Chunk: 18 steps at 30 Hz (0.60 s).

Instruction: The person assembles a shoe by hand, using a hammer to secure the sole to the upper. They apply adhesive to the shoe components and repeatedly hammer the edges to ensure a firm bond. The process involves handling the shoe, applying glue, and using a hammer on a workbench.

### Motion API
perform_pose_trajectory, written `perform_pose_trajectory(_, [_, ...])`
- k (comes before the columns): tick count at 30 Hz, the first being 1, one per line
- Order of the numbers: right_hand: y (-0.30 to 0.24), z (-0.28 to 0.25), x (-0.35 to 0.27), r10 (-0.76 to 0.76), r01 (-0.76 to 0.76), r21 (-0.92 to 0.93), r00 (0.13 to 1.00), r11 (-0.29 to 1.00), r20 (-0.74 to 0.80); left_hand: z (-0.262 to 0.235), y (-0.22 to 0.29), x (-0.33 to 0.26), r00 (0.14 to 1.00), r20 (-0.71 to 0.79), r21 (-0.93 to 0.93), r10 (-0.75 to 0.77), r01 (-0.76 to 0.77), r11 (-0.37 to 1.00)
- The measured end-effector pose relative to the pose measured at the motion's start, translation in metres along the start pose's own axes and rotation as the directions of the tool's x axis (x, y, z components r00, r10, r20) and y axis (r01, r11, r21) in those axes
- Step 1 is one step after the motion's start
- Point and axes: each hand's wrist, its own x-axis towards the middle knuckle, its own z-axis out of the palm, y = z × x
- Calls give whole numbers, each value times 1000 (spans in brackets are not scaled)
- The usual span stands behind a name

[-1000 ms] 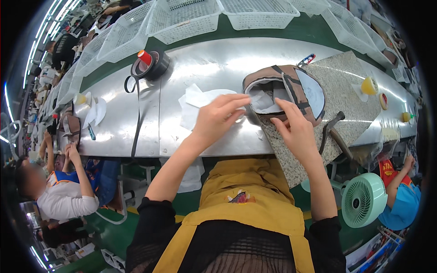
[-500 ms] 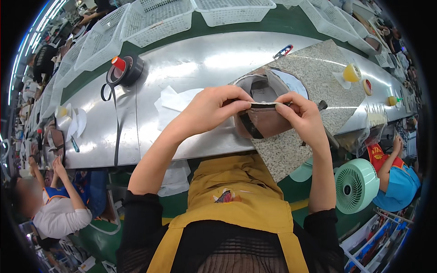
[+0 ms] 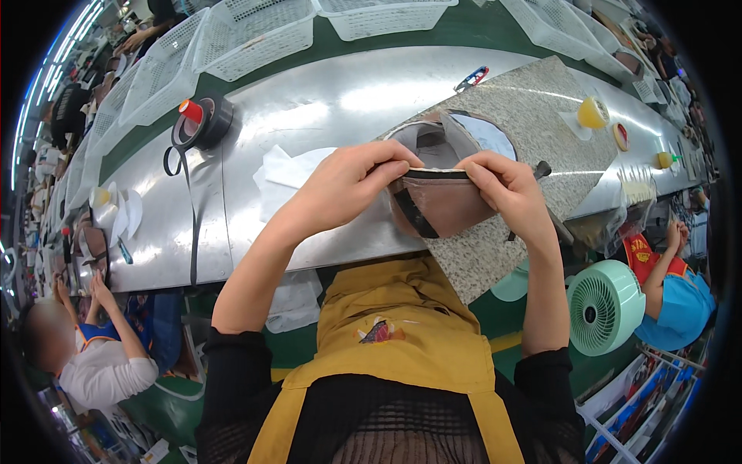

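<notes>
Between my hands is an unfinished brown bag (image 3: 448, 205) with a grey lining and an open top. A black strip (image 3: 439, 174) runs along its near top edge, and another black band crosses its front. My left hand (image 3: 359, 179) pinches that edge at its left end, thumb against fingers. Toward the other end, my right hand (image 3: 498, 182) grips the same edge between thumb and fingers. The bag rests partly on a speckled stone slab (image 3: 533, 116). Its underside and the fingertips behind the edge are hidden.
A black tape roll (image 3: 216, 124) with a red-topped spool stands left, its strip trailing down. White paper (image 3: 290, 170) lies beside my left hand. Small snips (image 3: 471, 78), a yellow-topped container (image 3: 593, 113) and a hammer-like tool (image 3: 543, 168) lie around the slab. Co-workers sit both sides; a green fan (image 3: 607, 308) stands right.
My left hand has shifted slightly left along the bag's edge, so a little more of the black strip shows between my hands. The whole view has shifted slightly.
</notes>
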Motion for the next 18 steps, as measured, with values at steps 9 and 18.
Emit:
perform_pose_trajectory(9, [2, 2, 2, 2, 6, 205, 999, 979, -39, 2, -6, -5, 998, -47, -59, 35, -38, 998])
perform_pose_trajectory(18, [14, -1, -4, 16, 0, 168, 995, 986, -97, 14, -12, -17, 1000, -15, -209, -18, 15, 978])
